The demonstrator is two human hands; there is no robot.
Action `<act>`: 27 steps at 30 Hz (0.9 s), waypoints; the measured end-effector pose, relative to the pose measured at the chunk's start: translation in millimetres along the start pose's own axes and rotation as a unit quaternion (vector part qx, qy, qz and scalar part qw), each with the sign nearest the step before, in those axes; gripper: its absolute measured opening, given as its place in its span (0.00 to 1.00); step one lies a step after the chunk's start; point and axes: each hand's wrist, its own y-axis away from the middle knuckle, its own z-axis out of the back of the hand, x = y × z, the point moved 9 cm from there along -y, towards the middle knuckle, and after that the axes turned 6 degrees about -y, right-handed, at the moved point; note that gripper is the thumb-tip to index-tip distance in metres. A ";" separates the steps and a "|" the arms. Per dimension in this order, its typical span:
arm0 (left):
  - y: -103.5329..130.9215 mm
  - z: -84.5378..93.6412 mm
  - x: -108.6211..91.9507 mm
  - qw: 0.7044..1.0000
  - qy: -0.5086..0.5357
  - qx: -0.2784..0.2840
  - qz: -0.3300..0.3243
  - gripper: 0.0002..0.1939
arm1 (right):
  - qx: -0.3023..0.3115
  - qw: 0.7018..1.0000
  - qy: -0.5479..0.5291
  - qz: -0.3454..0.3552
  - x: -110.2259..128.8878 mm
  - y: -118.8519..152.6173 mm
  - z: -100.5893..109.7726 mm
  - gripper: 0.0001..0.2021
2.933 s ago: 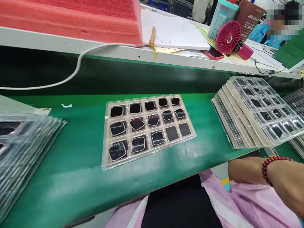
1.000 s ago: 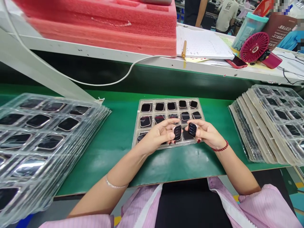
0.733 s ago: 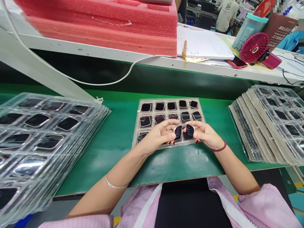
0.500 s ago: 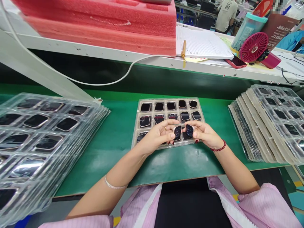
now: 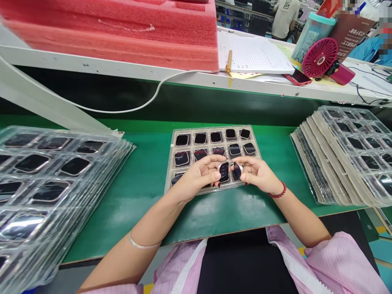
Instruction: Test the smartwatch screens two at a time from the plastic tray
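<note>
Between thumb and fingers, my left hand [image 5: 200,177] grips a smartwatch body [image 5: 224,172] without a strap, its dark screen showing small light marks. My right hand [image 5: 259,174] holds a second smartwatch body [image 5: 237,170], turned more edge-on, a short gap from the first. Both are held just above the near part of a clear plastic tray [image 5: 171,163] on the green table. Square dark-screened watch bodies, such as this one [image 5: 215,136], sit in the tray's pockets. My hands hide part of the front row.
Stacked trays of watch bodies stand at the left [image 5: 92,179] and right [image 5: 321,163]. Above the back of the table runs a white shelf [image 5: 254,83] with red foam [image 5: 153,36], papers [image 5: 251,53], a pen [image 5: 229,62], a phone [image 5: 298,77] and a small fan [image 5: 320,60]. A white cable [image 5: 137,110] hangs below.
The watch in my right hand has turned from facing me to nearly edge-on. My left hand keeps its watch at a similar angle. The whole view has shifted slightly.
</note>
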 end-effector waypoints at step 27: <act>-0.8 9.1 -6.0 0.976 -0.189 -0.111 0.011 0.22 | -0.108 0.991 0.070 0.022 17.3 -1.0 25.8 0.12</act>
